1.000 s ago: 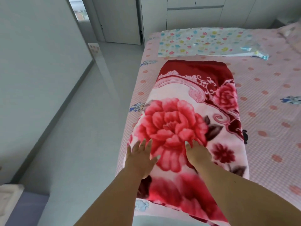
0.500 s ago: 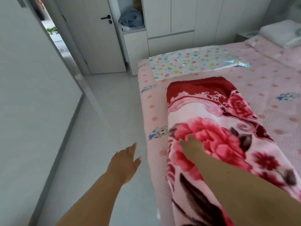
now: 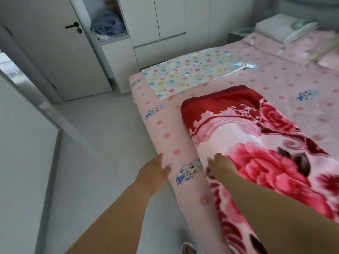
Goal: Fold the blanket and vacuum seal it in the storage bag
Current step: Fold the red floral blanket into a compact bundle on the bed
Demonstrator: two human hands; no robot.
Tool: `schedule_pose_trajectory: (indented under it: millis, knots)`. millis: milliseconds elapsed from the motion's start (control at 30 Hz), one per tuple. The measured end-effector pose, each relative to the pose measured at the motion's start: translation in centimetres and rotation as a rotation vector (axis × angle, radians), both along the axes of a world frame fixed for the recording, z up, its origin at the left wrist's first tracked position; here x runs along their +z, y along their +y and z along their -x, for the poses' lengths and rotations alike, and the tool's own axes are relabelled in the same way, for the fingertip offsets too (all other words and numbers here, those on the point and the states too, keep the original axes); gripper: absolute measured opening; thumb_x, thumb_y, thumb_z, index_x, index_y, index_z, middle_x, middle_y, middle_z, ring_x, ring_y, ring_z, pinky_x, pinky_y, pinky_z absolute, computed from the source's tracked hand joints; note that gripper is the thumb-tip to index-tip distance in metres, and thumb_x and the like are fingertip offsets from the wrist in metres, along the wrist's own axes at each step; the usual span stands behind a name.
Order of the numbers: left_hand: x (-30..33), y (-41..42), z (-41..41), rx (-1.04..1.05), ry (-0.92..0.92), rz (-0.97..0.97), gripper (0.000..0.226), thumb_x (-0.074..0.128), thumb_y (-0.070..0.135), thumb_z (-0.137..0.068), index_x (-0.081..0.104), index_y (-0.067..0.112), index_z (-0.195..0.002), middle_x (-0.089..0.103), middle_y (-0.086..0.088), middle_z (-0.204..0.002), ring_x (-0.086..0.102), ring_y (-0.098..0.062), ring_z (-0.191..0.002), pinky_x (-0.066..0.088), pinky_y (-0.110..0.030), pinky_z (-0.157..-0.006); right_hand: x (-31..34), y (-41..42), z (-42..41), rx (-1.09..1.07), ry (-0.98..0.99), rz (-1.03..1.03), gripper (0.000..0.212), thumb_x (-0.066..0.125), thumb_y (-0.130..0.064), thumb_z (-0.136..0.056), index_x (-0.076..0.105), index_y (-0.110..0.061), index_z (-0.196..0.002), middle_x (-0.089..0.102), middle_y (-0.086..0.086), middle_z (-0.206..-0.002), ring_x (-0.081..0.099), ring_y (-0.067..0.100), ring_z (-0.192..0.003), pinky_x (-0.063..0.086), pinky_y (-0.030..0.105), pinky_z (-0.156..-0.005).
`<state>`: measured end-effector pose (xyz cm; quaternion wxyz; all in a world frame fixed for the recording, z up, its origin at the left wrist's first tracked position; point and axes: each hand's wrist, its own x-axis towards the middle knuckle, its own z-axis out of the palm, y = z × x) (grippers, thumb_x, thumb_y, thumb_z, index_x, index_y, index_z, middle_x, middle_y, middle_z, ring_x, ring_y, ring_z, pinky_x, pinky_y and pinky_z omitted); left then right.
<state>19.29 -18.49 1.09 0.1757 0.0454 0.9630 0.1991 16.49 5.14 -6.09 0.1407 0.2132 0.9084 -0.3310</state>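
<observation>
A red and pink flowered blanket lies folded into a long strip along the left side of the bed. My right hand rests flat on the blanket's near left edge, fingers straight. My left hand hovers open beside the mattress edge, just left of it, holding nothing. The storage bag, printed with small coloured flowers and with a blue strip at its right end, lies flat at the bed's far left corner, beyond the blanket.
The pale floor runs left of the bed to a closed door and white wardrobes. An open shelf holds blue cloth. Pillows lie at the far right. A slipper toe shows at the bottom.
My left hand came off the blanket and moved left, then drew in next to the mattress edge. My right hand stayed on the blanket. The view turned left and up.
</observation>
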Motion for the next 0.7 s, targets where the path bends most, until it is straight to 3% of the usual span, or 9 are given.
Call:
schedule_pose_trajectory:
  millis: [100,167,300,500,633,700]
  knots:
    - [-0.1,-2.0,7.4,-0.039,-0.033,0.021,0.070,0.031,0.053,-0.099,0.011,0.014,-0.154,0.027,-0.012,-0.157,0.028,-0.024,-0.143,0.023,-0.033,-0.116,0.7,-1.1,5.5,-0.019,0.020,-0.107,0.044,0.038,-0.040,-0.098,0.047,-0.009,-0.129,0.058,0.013,-0.125,0.055,0.031,-0.114,0.045,0.035,-0.091]
    - [-0.1,-3.6,12.7,-0.007,-0.034,-0.004,0.072,0.033,0.054,-0.098,0.014,0.012,-0.154,0.028,-0.012,-0.156,0.029,-0.024,-0.143,0.023,-0.032,-0.115,0.8,-2.4,9.4,-0.021,0.005,-0.104,0.043,0.038,-0.036,-0.098,0.045,-0.010,-0.132,0.057,0.012,-0.128,0.056,0.029,-0.112,0.047,0.033,-0.089]
    - [-0.4,-5.7,20.4,0.036,-0.117,-0.083,0.077,0.035,0.059,-0.095,0.018,0.011,-0.153,0.034,-0.014,-0.153,0.034,-0.026,-0.139,0.027,-0.034,-0.114,1.2,-4.5,16.2,-0.040,0.007,-0.120,0.044,0.038,-0.038,-0.100,0.046,-0.007,-0.130,0.060,0.016,-0.124,0.059,0.031,-0.110,0.048,0.037,-0.091]
    - [-0.6,-7.8,33.5,-0.140,-0.130,0.028,0.076,0.034,0.060,-0.095,0.019,0.011,-0.152,0.034,-0.014,-0.152,0.037,-0.029,-0.138,0.032,-0.035,-0.111,1.4,-5.5,24.5,-0.203,-0.039,-0.210,0.046,0.035,-0.043,-0.100,0.051,-0.005,-0.123,0.062,0.015,-0.119,0.059,0.032,-0.109,0.046,0.034,-0.087]
    - [0.1,-7.2,42.5,-0.219,-0.096,0.026,0.069,0.035,0.061,-0.094,0.033,0.012,-0.143,0.051,-0.015,-0.138,0.050,-0.032,-0.122,0.042,-0.042,-0.101,1.5,-6.0,28.6,-0.344,0.006,-0.193,0.043,0.037,-0.043,-0.099,0.053,-0.005,-0.114,0.064,0.014,-0.111,0.061,0.032,-0.103,0.050,0.037,-0.087]
    - [0.1,-5.6,45.4,-0.286,-0.149,0.025,0.074,0.033,0.067,-0.092,0.030,0.017,-0.147,0.044,-0.011,-0.145,0.047,-0.030,-0.127,0.042,-0.045,-0.103,1.2,-6.0,29.7,-0.434,0.023,-0.166,0.040,0.038,-0.042,-0.099,0.054,-0.007,-0.108,0.064,0.012,-0.106,0.061,0.032,-0.099,0.050,0.037,-0.084]
